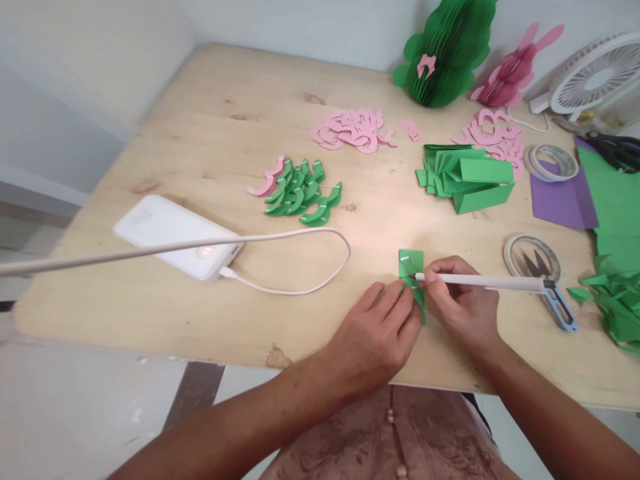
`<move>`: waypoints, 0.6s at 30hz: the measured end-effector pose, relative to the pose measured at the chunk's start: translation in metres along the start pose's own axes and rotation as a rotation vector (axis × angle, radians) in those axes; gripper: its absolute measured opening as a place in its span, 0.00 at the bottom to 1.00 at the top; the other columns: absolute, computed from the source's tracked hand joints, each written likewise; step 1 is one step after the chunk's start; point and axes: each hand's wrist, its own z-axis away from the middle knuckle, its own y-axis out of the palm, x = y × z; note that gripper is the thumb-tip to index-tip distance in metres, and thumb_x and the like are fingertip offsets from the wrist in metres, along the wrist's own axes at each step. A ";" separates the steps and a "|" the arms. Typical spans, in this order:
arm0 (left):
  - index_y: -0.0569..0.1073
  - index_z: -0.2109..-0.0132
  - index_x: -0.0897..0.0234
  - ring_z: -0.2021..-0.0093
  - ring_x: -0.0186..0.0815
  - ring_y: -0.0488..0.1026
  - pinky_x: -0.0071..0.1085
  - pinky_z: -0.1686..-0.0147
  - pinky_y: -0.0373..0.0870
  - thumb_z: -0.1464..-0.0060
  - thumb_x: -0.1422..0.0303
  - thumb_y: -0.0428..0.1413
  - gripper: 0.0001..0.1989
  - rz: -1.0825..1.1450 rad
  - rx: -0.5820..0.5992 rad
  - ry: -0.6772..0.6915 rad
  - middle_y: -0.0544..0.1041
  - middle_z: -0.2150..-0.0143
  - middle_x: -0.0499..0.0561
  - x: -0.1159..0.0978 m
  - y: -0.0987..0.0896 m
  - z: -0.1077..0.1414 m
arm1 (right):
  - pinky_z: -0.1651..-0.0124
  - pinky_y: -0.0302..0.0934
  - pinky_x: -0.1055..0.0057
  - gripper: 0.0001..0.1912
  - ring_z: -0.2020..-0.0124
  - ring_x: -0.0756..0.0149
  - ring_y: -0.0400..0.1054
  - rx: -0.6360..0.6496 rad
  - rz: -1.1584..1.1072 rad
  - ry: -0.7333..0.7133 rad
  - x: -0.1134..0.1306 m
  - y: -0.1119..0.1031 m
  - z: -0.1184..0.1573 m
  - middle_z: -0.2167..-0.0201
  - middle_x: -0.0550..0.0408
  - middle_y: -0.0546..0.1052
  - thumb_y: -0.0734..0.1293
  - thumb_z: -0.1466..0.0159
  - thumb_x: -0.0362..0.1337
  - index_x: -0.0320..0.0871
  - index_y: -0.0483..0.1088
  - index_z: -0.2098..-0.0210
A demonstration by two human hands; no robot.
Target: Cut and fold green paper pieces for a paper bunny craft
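Observation:
A small folded green paper piece (411, 259) lies near the table's front edge, with dark curved lines and white staple-like marks on it. My left hand (375, 330) lies flat with its fingertips on the paper's lower left part, fingers spread. In my right hand (463, 303) is a white pen (480, 281), pinched near its tip, which touches the middle of the paper. The pen's far end passes over the blue-handled thread snips (560, 305), which lie partly on a roll of tape (514, 260).
Curved green pieces (295, 190), pink cutouts (355, 128) and folded green strips (483, 175) lie farther back. Left are a white power bank (170, 230) and cable. At the back right stand a green paper tree (445, 53) and a fan (595, 77); green scraps (620, 307) lie right.

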 end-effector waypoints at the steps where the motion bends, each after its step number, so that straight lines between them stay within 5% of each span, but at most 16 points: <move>1: 0.71 0.51 0.75 0.45 0.47 0.69 0.43 0.48 0.66 0.38 0.76 0.45 0.13 0.000 0.003 0.002 0.74 0.50 0.64 0.000 0.000 0.000 | 0.71 0.61 0.71 0.04 0.74 0.67 0.69 0.000 0.003 0.004 0.000 0.000 0.000 0.76 0.59 0.74 0.64 0.40 0.35 0.45 0.68 0.71; 18: 0.70 0.51 0.75 0.44 0.46 0.69 0.42 0.47 0.65 0.39 0.75 0.45 0.14 -0.002 0.024 -0.009 0.72 0.47 0.66 0.000 0.000 -0.001 | 0.72 0.60 0.71 0.04 0.75 0.68 0.68 0.011 0.025 0.000 0.001 0.000 0.000 0.77 0.59 0.74 0.64 0.40 0.35 0.45 0.68 0.72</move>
